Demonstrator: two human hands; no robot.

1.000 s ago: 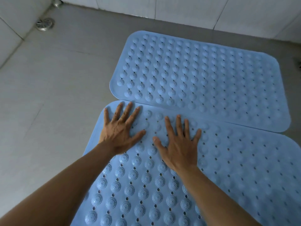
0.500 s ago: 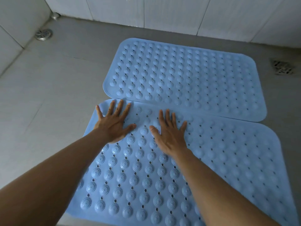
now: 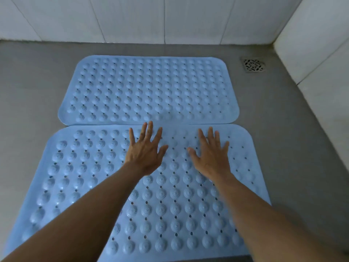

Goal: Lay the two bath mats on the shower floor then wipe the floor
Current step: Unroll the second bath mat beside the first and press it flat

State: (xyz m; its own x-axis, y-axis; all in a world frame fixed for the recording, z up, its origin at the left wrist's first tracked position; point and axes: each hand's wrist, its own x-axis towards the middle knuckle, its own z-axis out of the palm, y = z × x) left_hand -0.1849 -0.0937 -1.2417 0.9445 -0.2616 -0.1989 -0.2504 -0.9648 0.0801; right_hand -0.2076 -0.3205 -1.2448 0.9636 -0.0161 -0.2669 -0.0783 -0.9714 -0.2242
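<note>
Two light blue bath mats with raised bumps and small holes lie flat on the grey shower floor [image 3: 34,82]. The far mat [image 3: 149,89] sits near the back wall. The near mat [image 3: 86,167] lies just in front of it, its far edge touching or slightly overlapping the far mat's near edge. My left hand [image 3: 146,150] rests palm down, fingers spread, on the near mat close to its far edge. My right hand [image 3: 211,152] lies flat beside it, to the right, fingers also spread. Neither hand holds anything.
White tiled walls [image 3: 170,19] close the floor at the back and on the right. A square metal drain grate [image 3: 253,64] sits in the floor at the back right corner. Bare grey floor shows left and right of the mats.
Both hands have slid rightward along the near mat's far edge, from its left part to its middle and right. The view has swung right, so the left drain is out of sight.
</note>
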